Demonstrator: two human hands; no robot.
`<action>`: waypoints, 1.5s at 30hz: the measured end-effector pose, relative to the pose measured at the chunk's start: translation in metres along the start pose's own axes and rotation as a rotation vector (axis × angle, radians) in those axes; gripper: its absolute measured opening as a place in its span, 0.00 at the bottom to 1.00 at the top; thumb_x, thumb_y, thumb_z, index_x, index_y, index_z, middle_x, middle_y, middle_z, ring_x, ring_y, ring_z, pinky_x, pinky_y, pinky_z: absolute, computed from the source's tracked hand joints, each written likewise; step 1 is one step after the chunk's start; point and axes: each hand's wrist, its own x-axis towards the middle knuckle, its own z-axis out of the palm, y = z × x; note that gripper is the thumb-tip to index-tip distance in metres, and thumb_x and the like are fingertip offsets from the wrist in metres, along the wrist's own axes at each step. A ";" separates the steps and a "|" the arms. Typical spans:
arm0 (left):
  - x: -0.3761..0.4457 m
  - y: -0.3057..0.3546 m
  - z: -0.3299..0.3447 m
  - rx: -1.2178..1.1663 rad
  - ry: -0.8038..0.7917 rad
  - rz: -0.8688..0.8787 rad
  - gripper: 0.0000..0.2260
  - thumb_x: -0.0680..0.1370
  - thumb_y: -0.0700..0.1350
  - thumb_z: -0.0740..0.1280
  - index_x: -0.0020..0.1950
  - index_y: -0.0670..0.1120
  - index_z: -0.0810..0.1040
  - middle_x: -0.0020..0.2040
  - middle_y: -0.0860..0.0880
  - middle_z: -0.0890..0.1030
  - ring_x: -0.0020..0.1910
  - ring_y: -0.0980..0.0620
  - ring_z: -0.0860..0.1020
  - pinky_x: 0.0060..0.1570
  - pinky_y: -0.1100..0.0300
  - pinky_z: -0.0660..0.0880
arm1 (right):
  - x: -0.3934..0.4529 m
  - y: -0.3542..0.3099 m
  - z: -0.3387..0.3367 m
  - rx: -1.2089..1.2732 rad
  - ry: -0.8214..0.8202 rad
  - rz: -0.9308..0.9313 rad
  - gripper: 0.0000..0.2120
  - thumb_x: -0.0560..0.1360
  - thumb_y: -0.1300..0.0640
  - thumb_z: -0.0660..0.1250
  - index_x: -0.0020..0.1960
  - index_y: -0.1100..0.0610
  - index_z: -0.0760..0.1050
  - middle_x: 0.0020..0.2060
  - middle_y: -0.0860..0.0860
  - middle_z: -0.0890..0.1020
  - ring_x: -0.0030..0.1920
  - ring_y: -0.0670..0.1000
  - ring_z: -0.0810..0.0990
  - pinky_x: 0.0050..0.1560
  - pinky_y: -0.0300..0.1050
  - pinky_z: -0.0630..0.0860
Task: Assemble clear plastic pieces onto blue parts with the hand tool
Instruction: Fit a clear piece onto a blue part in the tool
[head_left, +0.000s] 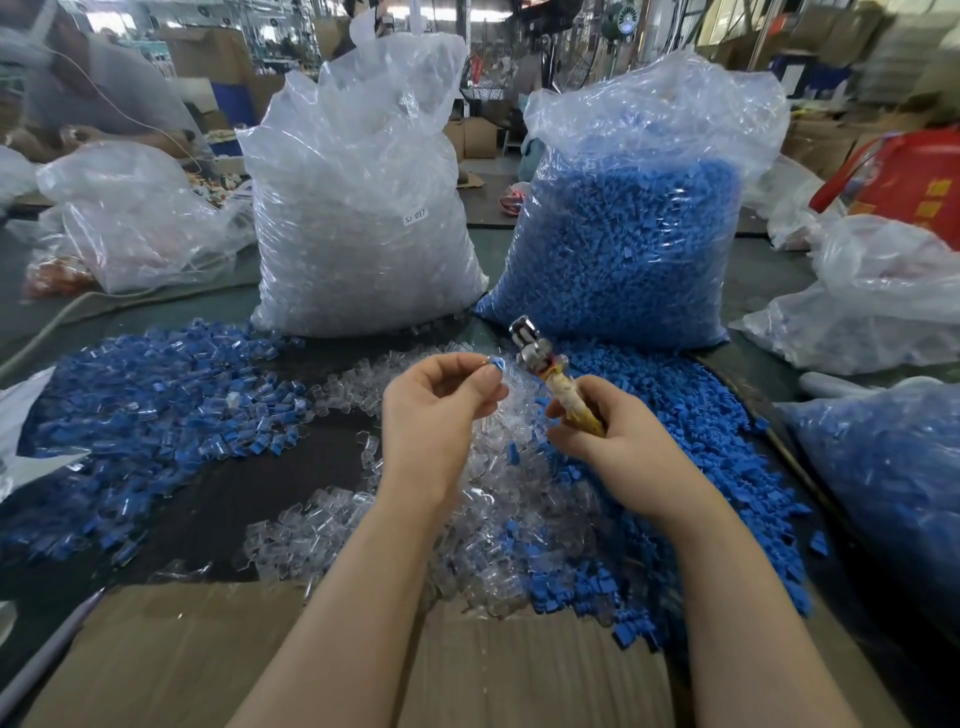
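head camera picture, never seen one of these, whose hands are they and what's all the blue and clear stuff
The camera sits on a person's head, looking down at their own bare hands. The left hand pinches a small blue plastic part. The right hand grips a hand tool with a metal head and taped handle. On the dark worktable lie loose clear plastic pieces and loose blue parts. Behind stand a tall bag of clear pieces and a tall bag of blue parts.

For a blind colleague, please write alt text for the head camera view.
A person's left hand pinches a small blue part while the right hand grips a hand tool, metal tip up. Below lie loose clear pieces and blue parts; behind stand a bag of clear pieces and a bag of blue parts.
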 end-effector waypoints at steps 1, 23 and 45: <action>0.001 0.000 -0.001 -0.012 -0.006 0.010 0.04 0.75 0.33 0.71 0.44 0.42 0.81 0.34 0.51 0.84 0.35 0.55 0.83 0.39 0.66 0.78 | 0.000 0.001 -0.001 -0.028 -0.027 0.009 0.06 0.75 0.58 0.69 0.50 0.56 0.74 0.41 0.59 0.77 0.36 0.50 0.72 0.40 0.48 0.70; 0.003 0.004 -0.007 -0.045 -0.078 0.074 0.05 0.75 0.33 0.70 0.45 0.42 0.80 0.34 0.52 0.83 0.35 0.56 0.81 0.40 0.65 0.79 | -0.001 -0.004 0.002 -0.139 -0.114 0.002 0.07 0.76 0.63 0.66 0.51 0.56 0.70 0.36 0.50 0.71 0.35 0.51 0.69 0.38 0.49 0.67; 0.029 0.009 -0.085 0.536 0.331 -0.033 0.07 0.71 0.40 0.76 0.40 0.51 0.83 0.37 0.49 0.85 0.41 0.49 0.85 0.46 0.54 0.81 | 0.003 0.006 0.001 -0.191 0.141 0.041 0.06 0.76 0.55 0.64 0.43 0.51 0.67 0.31 0.48 0.73 0.31 0.50 0.69 0.35 0.48 0.68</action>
